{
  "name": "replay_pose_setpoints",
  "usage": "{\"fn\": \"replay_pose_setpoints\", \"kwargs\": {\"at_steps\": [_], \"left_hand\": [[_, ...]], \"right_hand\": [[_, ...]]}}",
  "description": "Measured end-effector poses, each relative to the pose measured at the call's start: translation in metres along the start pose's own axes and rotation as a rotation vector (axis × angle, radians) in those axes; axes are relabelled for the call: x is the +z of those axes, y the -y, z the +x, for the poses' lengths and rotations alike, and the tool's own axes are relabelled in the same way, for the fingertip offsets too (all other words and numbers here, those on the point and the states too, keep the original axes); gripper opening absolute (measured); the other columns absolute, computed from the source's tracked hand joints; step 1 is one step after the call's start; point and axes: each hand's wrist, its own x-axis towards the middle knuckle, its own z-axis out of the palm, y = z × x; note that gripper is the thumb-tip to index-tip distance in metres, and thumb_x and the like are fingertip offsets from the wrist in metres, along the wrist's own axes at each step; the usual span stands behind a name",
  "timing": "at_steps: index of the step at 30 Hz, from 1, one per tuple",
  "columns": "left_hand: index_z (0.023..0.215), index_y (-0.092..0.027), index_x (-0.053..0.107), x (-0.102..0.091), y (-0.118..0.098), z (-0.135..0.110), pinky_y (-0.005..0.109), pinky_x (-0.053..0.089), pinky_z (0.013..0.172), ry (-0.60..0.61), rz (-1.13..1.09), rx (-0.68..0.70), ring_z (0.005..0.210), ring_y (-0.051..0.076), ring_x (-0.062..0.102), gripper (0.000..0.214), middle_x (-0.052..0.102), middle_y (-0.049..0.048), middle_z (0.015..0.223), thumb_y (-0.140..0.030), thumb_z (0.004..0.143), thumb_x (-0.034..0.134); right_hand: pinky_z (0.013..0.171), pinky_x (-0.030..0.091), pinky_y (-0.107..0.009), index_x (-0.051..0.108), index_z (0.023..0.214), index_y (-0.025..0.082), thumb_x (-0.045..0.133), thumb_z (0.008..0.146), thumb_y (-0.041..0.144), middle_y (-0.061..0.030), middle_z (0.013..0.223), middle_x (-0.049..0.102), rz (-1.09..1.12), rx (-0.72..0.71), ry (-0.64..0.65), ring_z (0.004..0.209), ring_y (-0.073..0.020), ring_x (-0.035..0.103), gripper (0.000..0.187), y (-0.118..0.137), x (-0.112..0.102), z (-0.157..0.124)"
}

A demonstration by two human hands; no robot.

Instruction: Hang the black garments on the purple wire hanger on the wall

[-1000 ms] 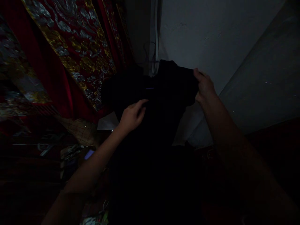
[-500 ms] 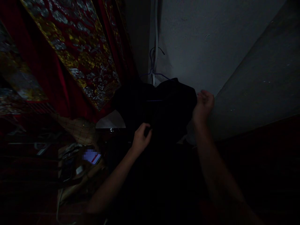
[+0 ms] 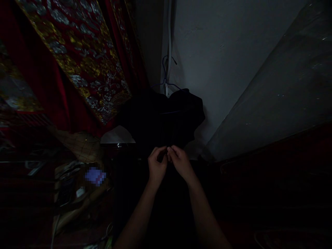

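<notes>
A black garment (image 3: 166, 117) hangs on a thin blue hanger (image 3: 166, 74) against a pale wall, in very dim light. My left hand (image 3: 156, 165) and my right hand (image 3: 180, 162) meet at the garment's front, a little below its collar. Both have fingers curled in a pinch on the dark cloth, fingertips almost touching each other. What exactly they pinch is hidden in the dark.
Red fabric with gold and silver embroidery (image 3: 80, 58) hangs at the left. Below it lie cluttered items and a small lit screen (image 3: 95, 175). A grey slanted panel (image 3: 272, 93) rises at the right. A white shape (image 3: 116, 136) sits left of the garment.
My right hand let go of the garment's right shoulder and came down to the middle beside my left hand. My left hand dropped lower on the front. The view shifted slightly.
</notes>
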Motion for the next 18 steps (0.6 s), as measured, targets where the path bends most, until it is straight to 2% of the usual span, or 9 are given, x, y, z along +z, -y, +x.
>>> {"fn": "replay_pose_setpoints", "kwargs": {"at_steps": [5, 8, 11, 14, 16, 18], "left_hand": [[0.089, -0.017, 0.072, -0.003, 0.002, 0.001, 0.026, 0.050, 0.075, -0.028, 0.033, -0.071, 0.081, 0.015, 0.066, 0.012, 0.068, 0.0025, 0.085, -0.012, 0.081, 0.065], [0.079, -0.017, 0.069, -0.003, 0.005, 0.002, 0.025, 0.047, 0.071, 0.001, 0.091, -0.058, 0.077, 0.015, 0.063, 0.007, 0.066, 0.0007, 0.079, -0.012, 0.080, 0.065], [0.076, -0.018, 0.066, -0.001, 0.011, 0.005, 0.026, 0.045, 0.072, 0.014, 0.133, -0.042, 0.077, 0.015, 0.062, 0.007, 0.065, -0.0002, 0.077, -0.011, 0.079, 0.066], [0.075, -0.017, 0.064, 0.001, 0.025, 0.011, 0.026, 0.045, 0.071, 0.046, 0.173, -0.038, 0.077, 0.015, 0.062, 0.008, 0.065, 0.0001, 0.077, -0.011, 0.079, 0.066], [0.075, -0.017, 0.062, 0.000, 0.036, 0.018, 0.025, 0.045, 0.070, 0.107, 0.219, -0.021, 0.077, 0.015, 0.062, 0.009, 0.064, 0.0004, 0.078, -0.010, 0.079, 0.065], [0.075, -0.017, 0.061, -0.004, 0.041, 0.033, 0.026, 0.045, 0.068, 0.206, 0.305, -0.002, 0.074, 0.015, 0.061, 0.011, 0.063, 0.0006, 0.077, -0.007, 0.076, 0.065]], "right_hand": [[0.044, 0.032, -0.023, 0.066, 0.073, 0.017, 0.060, 0.082, 0.053, 0.0006, 0.053, 0.056, 0.192, 0.145, 0.007, 0.044, -0.0101, 0.047, 0.037, 0.009, -0.001, -0.005], [0.041, 0.028, -0.021, 0.068, 0.067, 0.015, 0.065, 0.075, 0.050, 0.0000, 0.046, 0.055, 0.241, 0.198, -0.032, 0.039, -0.0080, 0.042, 0.035, 0.022, -0.003, 0.006], [0.039, 0.026, -0.020, 0.068, 0.063, 0.014, 0.067, 0.071, 0.042, 0.0001, 0.044, 0.054, 0.280, 0.146, -0.087, 0.038, -0.0071, 0.042, 0.029, 0.052, -0.008, 0.040], [0.036, 0.022, -0.018, 0.065, 0.061, 0.014, 0.065, 0.074, 0.030, 0.0022, 0.043, 0.051, 0.325, 0.049, -0.160, 0.036, -0.0048, 0.038, 0.021, 0.095, -0.015, 0.086], [0.035, 0.019, -0.017, 0.062, 0.060, 0.014, 0.063, 0.079, 0.026, 0.0047, 0.042, 0.046, 0.369, -0.007, -0.186, 0.034, -0.0031, 0.033, 0.023, 0.124, -0.021, 0.112], [0.035, 0.019, -0.016, 0.059, 0.062, 0.015, 0.063, 0.084, 0.028, 0.0063, 0.042, 0.043, 0.393, -0.061, -0.170, 0.034, -0.0030, 0.031, 0.026, 0.144, -0.026, 0.125]]}}
